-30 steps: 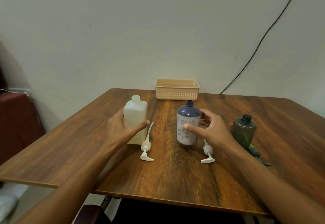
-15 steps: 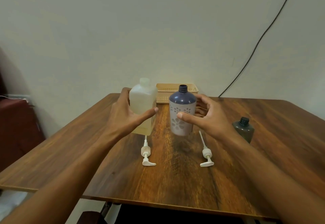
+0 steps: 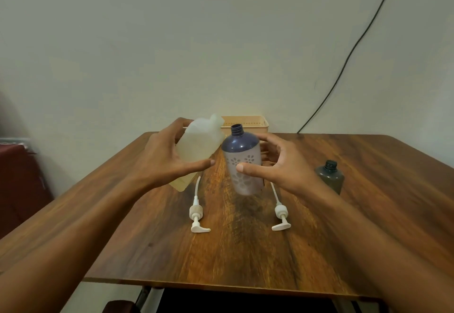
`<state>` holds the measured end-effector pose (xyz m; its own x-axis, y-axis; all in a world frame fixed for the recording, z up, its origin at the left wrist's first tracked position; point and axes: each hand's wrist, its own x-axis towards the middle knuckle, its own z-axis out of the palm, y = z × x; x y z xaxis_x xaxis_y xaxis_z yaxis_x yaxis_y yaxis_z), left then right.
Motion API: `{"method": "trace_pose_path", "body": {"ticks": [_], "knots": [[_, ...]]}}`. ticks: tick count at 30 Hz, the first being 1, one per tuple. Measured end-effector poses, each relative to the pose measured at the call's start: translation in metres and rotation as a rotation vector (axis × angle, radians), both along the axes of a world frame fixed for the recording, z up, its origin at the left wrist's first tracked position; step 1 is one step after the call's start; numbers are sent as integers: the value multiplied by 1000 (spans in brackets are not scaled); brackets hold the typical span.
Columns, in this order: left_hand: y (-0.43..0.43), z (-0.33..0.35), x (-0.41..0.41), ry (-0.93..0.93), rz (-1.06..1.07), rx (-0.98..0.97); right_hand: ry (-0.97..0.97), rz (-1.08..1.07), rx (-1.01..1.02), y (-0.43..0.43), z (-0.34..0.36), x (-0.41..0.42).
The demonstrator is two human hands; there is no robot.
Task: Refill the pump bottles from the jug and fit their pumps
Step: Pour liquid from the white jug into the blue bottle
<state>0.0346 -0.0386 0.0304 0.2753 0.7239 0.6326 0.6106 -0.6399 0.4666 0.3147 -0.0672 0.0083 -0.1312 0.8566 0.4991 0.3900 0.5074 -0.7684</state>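
My left hand (image 3: 164, 158) grips a translucent white jug (image 3: 200, 147) holding pale liquid, raised above the table and tilted right, its capped spout close to the mouth of the purple bottle (image 3: 243, 163). My right hand (image 3: 277, 167) holds that flower-patterned bottle in the air, leaning slightly left, its neck open. Two white pumps lie on the table below: the left pump (image 3: 196, 212) and the right pump (image 3: 280, 212). A dark grey bottle (image 3: 330, 176) stands open-necked at the right.
A beige plastic basket (image 3: 255, 123) sits at the table's far edge against the wall. The wooden table (image 3: 368, 214) stretches wide to the right. A black cable (image 3: 344, 62) runs down the wall. Dark red furniture (image 3: 14, 180) stands left of the table.
Both hands have lifted the jug and the purple bottle off the table. The jug has tipped to the right, bringing its spout near the bottle's neck.
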Motion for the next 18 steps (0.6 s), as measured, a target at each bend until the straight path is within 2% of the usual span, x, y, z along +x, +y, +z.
{"method": "trace_pose_path", "body": {"ticks": [18], "knots": [[6, 5, -11, 137, -61, 34, -48, 34, -29, -4, -5, 5]]}}
